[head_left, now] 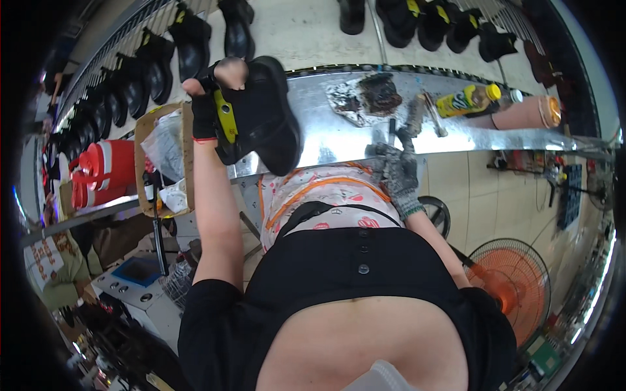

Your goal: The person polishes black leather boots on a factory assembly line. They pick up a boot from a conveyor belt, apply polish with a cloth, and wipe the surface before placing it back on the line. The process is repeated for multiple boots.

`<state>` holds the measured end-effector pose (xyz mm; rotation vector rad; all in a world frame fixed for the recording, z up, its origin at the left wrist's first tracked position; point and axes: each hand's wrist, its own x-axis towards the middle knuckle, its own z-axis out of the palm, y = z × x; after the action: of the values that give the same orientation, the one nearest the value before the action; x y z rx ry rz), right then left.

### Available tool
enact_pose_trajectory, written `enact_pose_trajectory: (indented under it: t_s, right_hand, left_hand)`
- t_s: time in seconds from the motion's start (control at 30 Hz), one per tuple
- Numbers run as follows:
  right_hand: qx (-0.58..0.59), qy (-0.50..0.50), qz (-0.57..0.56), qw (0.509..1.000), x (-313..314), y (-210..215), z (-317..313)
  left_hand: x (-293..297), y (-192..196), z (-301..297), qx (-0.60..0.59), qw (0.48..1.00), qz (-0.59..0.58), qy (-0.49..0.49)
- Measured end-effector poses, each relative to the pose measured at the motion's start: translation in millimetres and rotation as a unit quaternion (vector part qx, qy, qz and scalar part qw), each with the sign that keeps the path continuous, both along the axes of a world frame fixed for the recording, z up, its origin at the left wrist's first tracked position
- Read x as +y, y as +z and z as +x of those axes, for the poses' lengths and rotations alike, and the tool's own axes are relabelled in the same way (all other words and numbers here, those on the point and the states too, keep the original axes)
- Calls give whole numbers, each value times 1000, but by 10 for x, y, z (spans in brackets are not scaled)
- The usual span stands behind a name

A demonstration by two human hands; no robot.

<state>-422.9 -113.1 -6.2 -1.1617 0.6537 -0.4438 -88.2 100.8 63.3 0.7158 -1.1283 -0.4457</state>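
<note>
My left hand (206, 116), in a black fingerless glove, is closed on a black ankle boot (266, 114) with a yellow pull strip (226, 117). The boot is tilted over the metal bench, its sole edge toward the right. My right hand (396, 171) wears a grey knitted glove and is at the bench's front edge, fingers curled. A thin dark stick-like tool (392, 131) pokes up from its fingers; its lower end is hidden. Just beyond the fingertips lies a worn greyish brush-like thing (414, 116). A sheet smeared with dark paste (373, 98) lies behind.
Black boots (156, 65) line the rack behind the metal bench (319, 130). At right on the bench are a yellow-capped bottle (466, 101) and a pink cylinder (525, 116). A cardboard box (145, 156) and red jug (107, 166) stand left. An orange fan (508, 287) is low right.
</note>
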Motion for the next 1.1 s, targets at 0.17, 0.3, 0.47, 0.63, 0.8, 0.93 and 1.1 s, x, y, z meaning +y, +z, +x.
enact_pose_trajectory:
  t_s: [0.17, 0.3, 0.47, 0.63, 0.8, 0.93, 1.1]
  right_hand:
    - [56, 8, 3, 998, -193, 231, -73]
    - [29, 86, 22, 996, -304, 657, -62]
    - [91, 264, -174, 944, -374, 1546, 214]
    - [-47, 283, -590, 755, -303, 1885, 505]
    - [-30, 317, -658, 682, -259, 1939, 629]
    - [-55, 328, -654, 680, -241, 1937, 678]
    - [-3, 336, -667, 665, -229, 1992, 642]
  left_hand:
    - [-150, 381, -211, -143, 984, -98, -38]
    - [-184, 340, -155, -171, 972, -113, -116]
    - [-321, 412, -231, -182, 960, -117, -177]
    - [-355, 499, -341, -164, 969, -69, -174]
    - [-396, 499, -391, -154, 972, -57, -169]
    - [-451, 530, -338, -191, 961, -66, -188]
    - [-456, 532, -345, -192, 960, -60, -192]
